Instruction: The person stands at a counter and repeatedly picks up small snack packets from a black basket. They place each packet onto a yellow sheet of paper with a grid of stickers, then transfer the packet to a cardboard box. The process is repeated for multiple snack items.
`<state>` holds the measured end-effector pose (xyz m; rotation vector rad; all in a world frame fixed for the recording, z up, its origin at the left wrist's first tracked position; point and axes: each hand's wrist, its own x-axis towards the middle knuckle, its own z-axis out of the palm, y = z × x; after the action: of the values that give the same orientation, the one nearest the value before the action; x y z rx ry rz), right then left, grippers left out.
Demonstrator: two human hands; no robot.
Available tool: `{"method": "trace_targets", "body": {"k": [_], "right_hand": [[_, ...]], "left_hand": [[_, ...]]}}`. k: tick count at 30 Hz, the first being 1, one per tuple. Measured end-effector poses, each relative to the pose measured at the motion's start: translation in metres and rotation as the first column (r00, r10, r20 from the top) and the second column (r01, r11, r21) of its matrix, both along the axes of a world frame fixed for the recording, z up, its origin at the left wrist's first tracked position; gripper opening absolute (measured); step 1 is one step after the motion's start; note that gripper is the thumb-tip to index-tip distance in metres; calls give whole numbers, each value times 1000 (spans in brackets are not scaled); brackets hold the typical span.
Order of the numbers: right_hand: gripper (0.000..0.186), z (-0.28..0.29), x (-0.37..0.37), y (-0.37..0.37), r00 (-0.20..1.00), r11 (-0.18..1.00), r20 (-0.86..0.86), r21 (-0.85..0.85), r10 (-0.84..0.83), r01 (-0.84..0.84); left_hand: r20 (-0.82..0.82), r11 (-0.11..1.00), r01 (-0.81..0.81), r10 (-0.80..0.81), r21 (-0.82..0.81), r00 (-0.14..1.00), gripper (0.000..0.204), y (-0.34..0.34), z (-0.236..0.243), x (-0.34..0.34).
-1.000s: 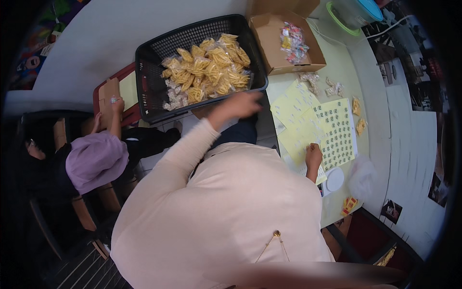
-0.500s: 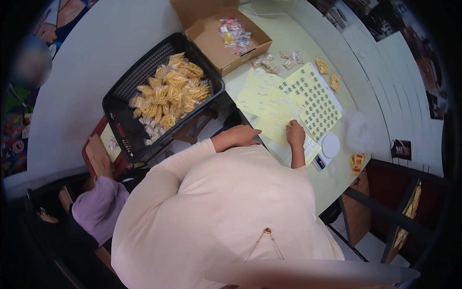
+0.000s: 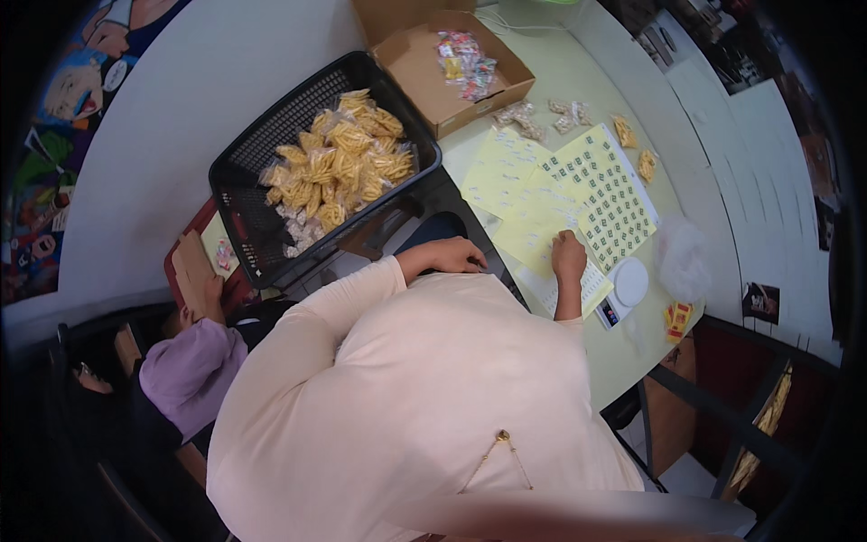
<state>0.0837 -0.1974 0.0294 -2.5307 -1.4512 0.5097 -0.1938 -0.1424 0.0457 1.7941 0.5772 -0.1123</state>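
Note:
My left hand (image 3: 459, 256) rests at the table's near edge, close against my shirt, its fingers loosely bent and slightly apart with nothing visible in them. Over the lower part of the yellow sheets (image 3: 521, 237), my right hand (image 3: 568, 257) is closed with its fingertips pinched down. Whatever it may hold is too small to make out. Small pale slips are scattered on these sheets. Beside them lies a yellow sheet with rows of dark printed marks (image 3: 618, 212). A paper with small print (image 3: 591, 287) lies partly under my right wrist, next to a white digital scale (image 3: 629, 282).
At left stands a black plastic basket (image 3: 237, 172) with bagged yellow snacks (image 3: 348, 149). Behind the sheets are an open cardboard box (image 3: 433, 108) of colourful packets and small bags (image 3: 569, 115). A clear plastic bag (image 3: 682, 257) lies right. Another person's purple sleeve (image 3: 191, 370) shows at left.
My left hand has drawn back slightly from the sheets, and its outstretched finger is now bent. My right hand stays pinched over the sheets. The whole view has shifted a little.

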Motion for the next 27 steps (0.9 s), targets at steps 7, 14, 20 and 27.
{"method": "trace_targets", "body": {"k": [7,14,20,27], "right_hand": [[25,-3,-3,3,999,999,0,22,-40,40],[35,-2,-24,8,997,998,69,-47,-31,35],[46,-16,-32,5,996,998,69,51,-48,45],[44,-1,-81,0,996,993,86,121,-18,7]], "left_hand": [[130,823,-567,567,-40,813,25,61,-3,-89],[-68,499,-853,866,156,495,28,102,-23,-260],[-329,423,-805,895,417,300,35,79,-60,-373],[-513,548,-771,787,325,343,29,36,-165,-430]]}}
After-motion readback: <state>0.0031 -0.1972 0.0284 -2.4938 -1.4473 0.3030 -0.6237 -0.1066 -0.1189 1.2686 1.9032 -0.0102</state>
